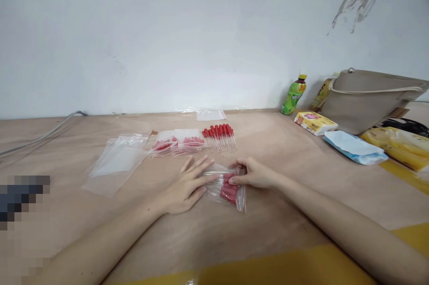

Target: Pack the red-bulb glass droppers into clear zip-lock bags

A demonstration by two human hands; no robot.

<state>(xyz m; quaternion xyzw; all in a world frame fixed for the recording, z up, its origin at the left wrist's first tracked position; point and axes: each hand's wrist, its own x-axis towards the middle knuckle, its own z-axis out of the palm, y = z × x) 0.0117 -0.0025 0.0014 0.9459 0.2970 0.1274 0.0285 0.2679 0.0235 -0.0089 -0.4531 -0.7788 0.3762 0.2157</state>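
A clear zip-lock bag (214, 193) lies on the table in front of me, holding several small red-handled tools with thin pale shafts. Their red handles (229, 193) point toward the bag's right side, where the red-edged opening is. My left hand (187, 186) rests flat with fingers spread, its fingertips on the bag's left part. My right hand (253, 173) pinches the bag at its upper right, thumb over the red handles. Beyond the hands, a row of loose red-handled tools (219, 132) lies beside two filled zip-lock bags (164, 143).
Flat clear bags (117, 160) lie at left, another small bag (211, 115) near the wall. A grey cable (60, 124) runs far left. At right are a green bottle (294, 96), tissue pack (315, 123), blue-white packet (355, 147), beige bag (358, 102) and yellow package (398, 144).
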